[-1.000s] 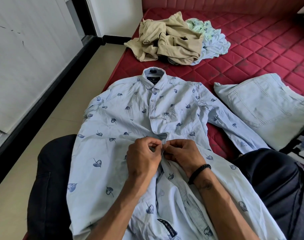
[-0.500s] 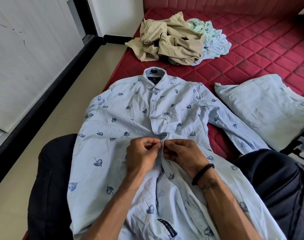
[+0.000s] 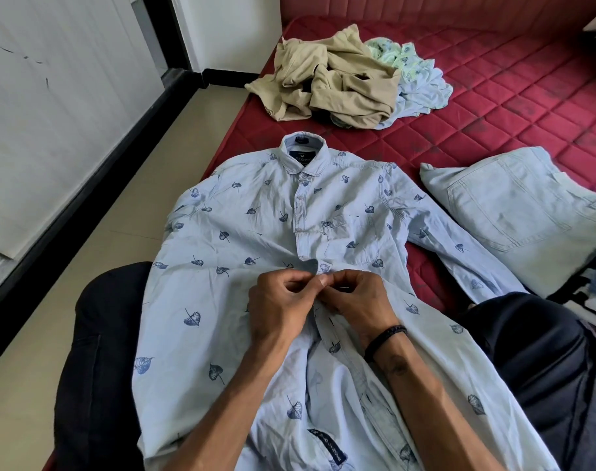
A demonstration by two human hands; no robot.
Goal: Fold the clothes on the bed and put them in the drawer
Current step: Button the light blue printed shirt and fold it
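A light blue shirt [image 3: 256, 239] with dark leaf prints lies face up, collar away from me, over the bed edge and across my lap. My left hand [image 3: 279, 307] and my right hand [image 3: 354, 300] meet at the shirt's button placket in the middle of its front. Both pinch the placket edges with curled fingers, thumbs touching. The upper buttons look fastened; the placket below my hands hangs apart. Folded pale denim jeans [image 3: 521, 212] lie to the right on the red quilted mattress [image 3: 493, 96].
A crumpled beige garment [image 3: 327, 79] lies on a pale printed one [image 3: 415, 76] at the far end of the mattress. More folded fabric [image 3: 595, 294] sits at the right edge. My dark-trousered knees flank the shirt. Tiled floor and a white wall are to the left.
Both hands stay pinched at the same spot on the placket, with only small finger movements. The shirt has not shifted.
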